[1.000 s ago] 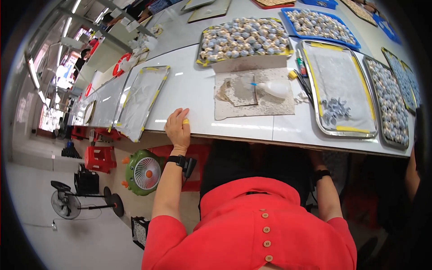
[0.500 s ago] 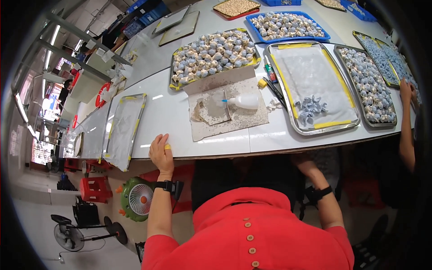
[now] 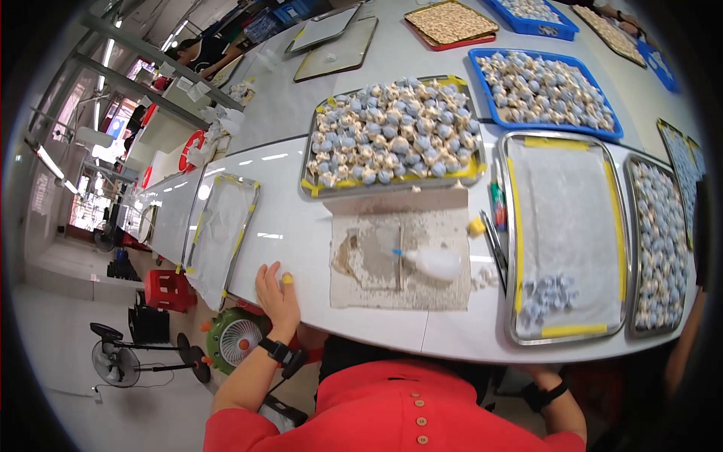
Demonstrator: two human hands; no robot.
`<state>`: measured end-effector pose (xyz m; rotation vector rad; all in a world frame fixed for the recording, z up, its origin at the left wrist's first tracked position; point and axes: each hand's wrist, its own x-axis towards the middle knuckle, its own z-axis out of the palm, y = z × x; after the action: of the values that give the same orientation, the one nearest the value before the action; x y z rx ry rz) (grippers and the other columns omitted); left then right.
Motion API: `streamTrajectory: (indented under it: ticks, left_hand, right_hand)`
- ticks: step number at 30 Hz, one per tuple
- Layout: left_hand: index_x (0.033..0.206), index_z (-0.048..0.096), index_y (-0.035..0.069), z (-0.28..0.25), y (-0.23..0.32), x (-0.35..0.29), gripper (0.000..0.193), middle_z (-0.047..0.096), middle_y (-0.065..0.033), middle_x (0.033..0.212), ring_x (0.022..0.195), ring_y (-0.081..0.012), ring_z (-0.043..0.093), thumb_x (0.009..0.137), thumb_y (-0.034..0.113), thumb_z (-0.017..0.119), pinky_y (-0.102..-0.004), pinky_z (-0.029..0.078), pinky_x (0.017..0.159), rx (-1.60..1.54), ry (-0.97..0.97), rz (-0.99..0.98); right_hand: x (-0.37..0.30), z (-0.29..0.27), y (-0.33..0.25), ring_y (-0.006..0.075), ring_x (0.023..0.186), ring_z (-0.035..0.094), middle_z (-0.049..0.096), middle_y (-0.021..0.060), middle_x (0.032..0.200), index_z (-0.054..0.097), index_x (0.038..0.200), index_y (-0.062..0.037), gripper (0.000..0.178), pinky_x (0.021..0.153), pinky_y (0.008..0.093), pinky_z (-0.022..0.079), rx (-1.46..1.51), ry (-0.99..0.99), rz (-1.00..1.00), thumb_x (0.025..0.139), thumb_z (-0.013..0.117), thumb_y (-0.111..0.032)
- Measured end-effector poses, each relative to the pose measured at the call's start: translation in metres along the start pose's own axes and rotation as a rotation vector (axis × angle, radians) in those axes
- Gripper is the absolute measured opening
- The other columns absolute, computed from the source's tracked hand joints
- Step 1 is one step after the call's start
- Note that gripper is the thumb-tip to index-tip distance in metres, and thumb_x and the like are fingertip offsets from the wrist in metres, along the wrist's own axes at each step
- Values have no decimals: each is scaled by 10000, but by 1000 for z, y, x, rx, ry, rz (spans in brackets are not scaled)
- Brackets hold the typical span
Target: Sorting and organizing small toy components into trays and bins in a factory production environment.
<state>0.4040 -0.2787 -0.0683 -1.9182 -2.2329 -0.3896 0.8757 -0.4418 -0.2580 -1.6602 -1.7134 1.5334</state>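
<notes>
My left hand (image 3: 277,295) rests at the table's front edge, fingers stretched out and holding nothing, with a yellow wrap on one digit. My right hand (image 3: 539,372) is mostly hidden below the front edge, so its fingers do not show. Between and beyond them lies a worn, stained cardboard sheet (image 3: 361,297). A white squeeze bottle (image 3: 435,264) with a blue tip lies on its side on it. To its right are a small yellow piece (image 3: 476,227), dark slim tools (image 3: 494,247) and a metal tray (image 3: 568,218) lined with white sheet, holding several blue-grey curved pieces (image 3: 548,292).
A metal tray (image 3: 310,183) heaped with small blue-and-cream figures stands behind the cardboard. A blue tray (image 3: 553,129) holds similar ones, as does a narrow tray (image 3: 637,329) at far right. A lined tray (image 3: 248,203) overhangs the edge at left. A green fan (image 3: 237,340) stands below.
The view has shifted, so the table sits lower and more of its far side shows. My left hand stays at the edge; my right remains below it. The co-worker's hand at right has left view.
</notes>
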Motion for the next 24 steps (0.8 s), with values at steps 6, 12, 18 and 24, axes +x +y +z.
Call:
streamTrajectory:
  ticks: [6,12,18,24]
  left_hand:
    - [1110,466,22,-15,9,-2,337,390,-186,1198,1116,-346,351,803,160,475,-426,246,947,16,-78,-28]
    - [1127,439,-5,-19,24,12,357,338,-199,1246,1160,-342,318,786,100,442,-411,220,988,15,-203,-92]
    - [1133,442,-1,-19,20,13,396,344,-212,1248,1162,-366,314,757,117,475,-438,219,978,13,-217,-147]
    - [1143,448,2,-27,16,11,426,335,-216,1259,1168,-365,315,728,88,491,-434,225,975,4,-220,-139]
  right_hand:
    - [44,-38,24,229,1100,424,468,119,1198,469,1154,-9,372,951,337,322,101,11,-2,823,522,-170]
    - [60,-61,46,227,1075,439,483,122,1173,479,1145,-12,371,934,337,336,225,-4,72,820,528,-184]
    - [45,-58,57,224,1049,455,499,124,1149,489,1135,-14,370,917,336,350,317,18,165,816,534,-197]
    - [39,-35,72,222,1023,470,514,127,1124,498,1125,-17,370,900,336,363,374,35,197,813,540,-210]
